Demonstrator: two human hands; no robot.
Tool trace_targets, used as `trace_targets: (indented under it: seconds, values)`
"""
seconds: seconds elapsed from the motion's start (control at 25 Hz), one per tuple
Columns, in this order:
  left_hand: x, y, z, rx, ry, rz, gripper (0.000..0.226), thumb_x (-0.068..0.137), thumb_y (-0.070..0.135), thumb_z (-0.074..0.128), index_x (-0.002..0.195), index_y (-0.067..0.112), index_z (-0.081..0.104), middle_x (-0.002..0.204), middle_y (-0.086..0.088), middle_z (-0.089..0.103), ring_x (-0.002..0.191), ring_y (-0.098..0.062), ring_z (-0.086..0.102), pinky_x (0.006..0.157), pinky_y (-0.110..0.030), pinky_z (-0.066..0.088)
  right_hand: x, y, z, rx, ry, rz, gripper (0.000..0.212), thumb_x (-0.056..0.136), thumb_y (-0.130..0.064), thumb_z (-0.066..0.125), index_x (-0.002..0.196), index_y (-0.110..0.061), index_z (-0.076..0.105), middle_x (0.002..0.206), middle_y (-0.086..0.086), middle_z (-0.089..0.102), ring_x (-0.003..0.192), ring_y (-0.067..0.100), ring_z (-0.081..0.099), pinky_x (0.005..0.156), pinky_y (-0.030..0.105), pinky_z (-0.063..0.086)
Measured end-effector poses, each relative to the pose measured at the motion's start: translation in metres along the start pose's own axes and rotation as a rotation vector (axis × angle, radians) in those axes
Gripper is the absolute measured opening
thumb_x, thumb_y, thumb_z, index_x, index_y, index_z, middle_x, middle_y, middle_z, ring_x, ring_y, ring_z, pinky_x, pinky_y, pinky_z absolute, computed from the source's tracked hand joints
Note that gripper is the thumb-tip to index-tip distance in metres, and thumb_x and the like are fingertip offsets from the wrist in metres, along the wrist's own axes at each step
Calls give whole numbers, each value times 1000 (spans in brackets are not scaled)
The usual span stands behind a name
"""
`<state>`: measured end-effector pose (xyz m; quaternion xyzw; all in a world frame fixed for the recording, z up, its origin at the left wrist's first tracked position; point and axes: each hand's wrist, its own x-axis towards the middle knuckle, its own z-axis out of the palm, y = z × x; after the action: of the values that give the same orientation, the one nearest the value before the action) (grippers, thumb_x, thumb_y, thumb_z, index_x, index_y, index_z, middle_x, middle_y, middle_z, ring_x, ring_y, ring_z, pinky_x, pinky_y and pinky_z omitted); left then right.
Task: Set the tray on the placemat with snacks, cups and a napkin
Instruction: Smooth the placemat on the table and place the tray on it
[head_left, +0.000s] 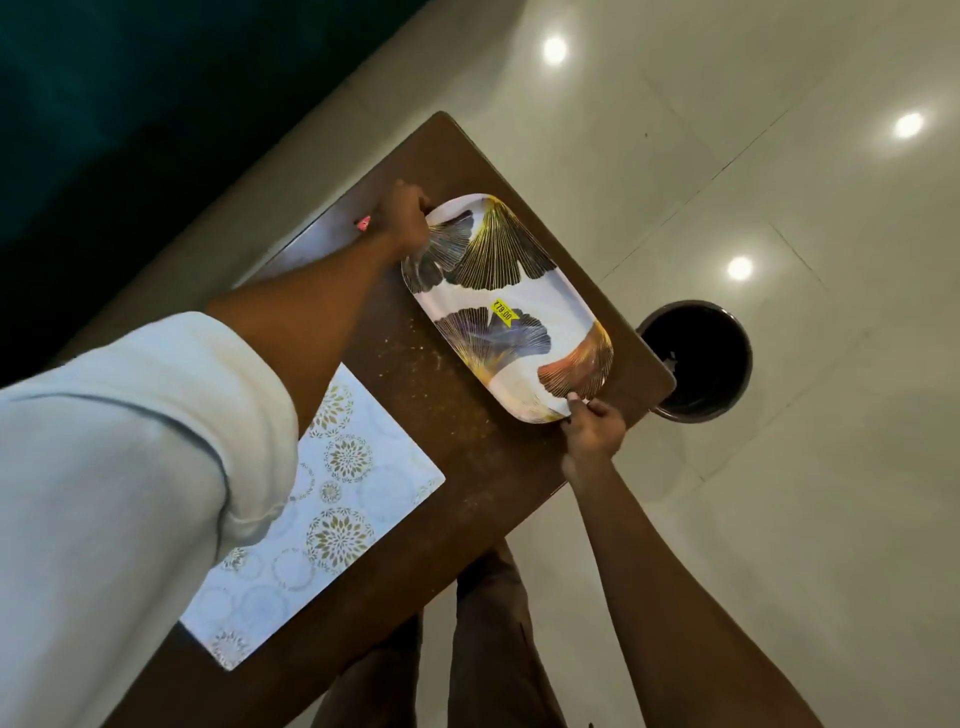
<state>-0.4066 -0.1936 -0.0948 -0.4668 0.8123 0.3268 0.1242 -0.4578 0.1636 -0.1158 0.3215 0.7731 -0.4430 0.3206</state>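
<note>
White tray, printed with dark, gold and rust fan-shaped leaves, seen at the centre of the frame over the far part of a brown wooden table. Could not tell whether resting on the wood or lifted just clear of it. Bore a yellow price sticker near its middle.

Gripped at its upper-left end by the left hand, fingers curled round the rim, back of the hand toward the camera. Pinched at its lower-right corner by the right hand, thumb on top of the rim, fingers tucked below.

Sat well apart from the white placemat, patterned with gold floral rounds, in the lower left of the frame, one end hidden under a pale rolled sleeve. Pale specks scattered on the wood between the two.

Small pink item just left of the left hand, too blurred to name. Dark round bin at centre right, beside the table's edge, on a glossy pale tiled floor dotted with light reflections. Brown trousers at the bottom of the frame.
</note>
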Motion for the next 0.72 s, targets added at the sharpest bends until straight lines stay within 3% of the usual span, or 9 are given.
trace_targets:
  seconds: [0.2, 0.36, 0.48, 0.64, 0.72]
  values:
    - [-2, -10, 1, -90, 9, -25, 33, 96, -6, 54, 123, -2, 73, 129, -19, 71, 120, -31, 66, 101, -40, 56, 6, 2, -2, 44, 23, -29, 27, 93, -3, 71, 120, -4, 65, 100, 8, 68, 97, 27, 67, 70, 31, 59]
    - [-38, -44, -10, -242, 36, -80, 30, 97, -8, 54, 121, -7, 71, 129, -21, 69, 121, -31, 65, 105, -39, 53, -1, -3, -10, 55, -63, -186, 22, 96, 1, 65, 115, -10, 60, 84, -2, 63, 82, 18, 62, 58, 20, 56]
    - [-82, -90, -22, -400, 39, -157, 26, 95, -11, 55, 117, -11, 69, 121, -23, 70, 107, -26, 63, 101, -38, 52, -17, -22, -3, -22, -144, -306, 30, 95, 4, 65, 124, -5, 61, 87, -4, 64, 79, 12, 61, 62, 23, 54]
    - [-169, -173, -34, -814, 148, -378, 21, 98, -16, 46, 104, 0, 59, 99, -21, 54, 82, -28, 56, 74, -44, 51, -65, -41, 43, -169, -316, -437, 31, 93, 8, 66, 121, -6, 62, 89, -1, 65, 75, 12, 60, 57, 21, 49]
    - [-216, -210, -32, -915, 225, -486, 21, 99, -14, 44, 103, 2, 56, 98, -20, 53, 82, -28, 55, 73, -47, 54, -86, -37, 70, -273, -395, -506, 31, 93, 10, 66, 122, 2, 62, 89, 2, 65, 75, 14, 58, 61, 23, 48]
